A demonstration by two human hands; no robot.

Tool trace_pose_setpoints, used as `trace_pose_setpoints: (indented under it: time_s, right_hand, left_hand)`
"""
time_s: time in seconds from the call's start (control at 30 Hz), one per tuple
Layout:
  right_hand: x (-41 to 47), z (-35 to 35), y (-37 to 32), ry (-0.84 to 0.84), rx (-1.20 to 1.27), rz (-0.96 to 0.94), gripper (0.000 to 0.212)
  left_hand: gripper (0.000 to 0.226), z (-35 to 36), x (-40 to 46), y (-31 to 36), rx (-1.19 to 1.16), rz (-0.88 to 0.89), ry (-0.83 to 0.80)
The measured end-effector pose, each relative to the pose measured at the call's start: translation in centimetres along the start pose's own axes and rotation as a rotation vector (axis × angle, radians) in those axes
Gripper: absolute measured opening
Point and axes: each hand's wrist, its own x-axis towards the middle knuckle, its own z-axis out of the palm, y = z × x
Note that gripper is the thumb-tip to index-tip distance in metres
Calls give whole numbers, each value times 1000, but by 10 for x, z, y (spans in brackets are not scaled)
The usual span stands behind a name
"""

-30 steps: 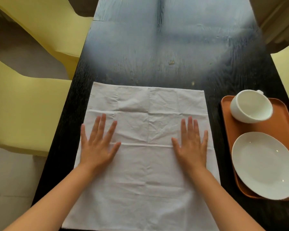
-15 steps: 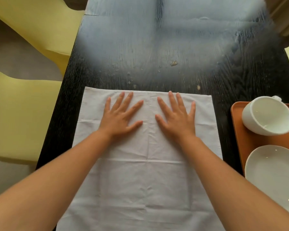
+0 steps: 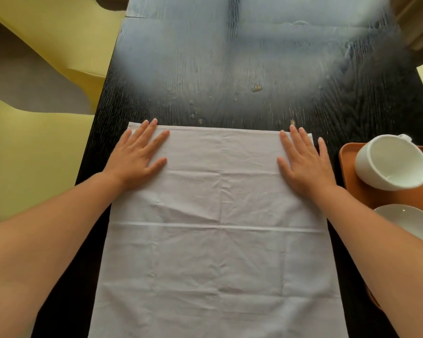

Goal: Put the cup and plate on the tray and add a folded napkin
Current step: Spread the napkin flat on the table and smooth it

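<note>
Left hand (image 3: 134, 157) and right hand (image 3: 304, 164), fingers spread flat, press the white cloth napkin's (image 3: 217, 228) far corners; creases look faint.

napkin (image 3: 217, 228) on table (image 3: 230, 69) — tray (image 3: 352, 186) right

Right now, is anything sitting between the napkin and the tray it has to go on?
Nothing visible: only bare table separates the napkin from the tray, but the cup and plate fill the tray's visible part.
</note>
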Motion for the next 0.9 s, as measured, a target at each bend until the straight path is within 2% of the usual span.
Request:
trace_pose_setpoints:
  time_s: [0.07,0.13,0.3,0.43,0.6,0.77,0.9]
  right_hand:
    - [-10,-1,-8,-13,44,84,60]
    - [-35,1,-21,-23,124,73,60]
    - [-129,9,-58,-130,132,-134,63]
    - [-188,9,-72,-208,103,-265,65]
    - [-259,12,-73,-267,23,-474,78]
    - [-293,15,-79,-307,24,-465,92]
    - [-314,16,-82,-314,17,-458,89]
  left_hand:
    - [78,-2,-9,12,-17,-68,-41]
    - [77,0,-30,30,-48,-20,-82]
    - [71,10,-113,88,-40,234,-84]
    - [75,14,-173,114,-47,287,-129]
    - [91,18,-233,136,-29,363,-198]
    - [100,18,-264,147,-7,350,-253]
    - [102,16,-281,153,-21,338,-299]
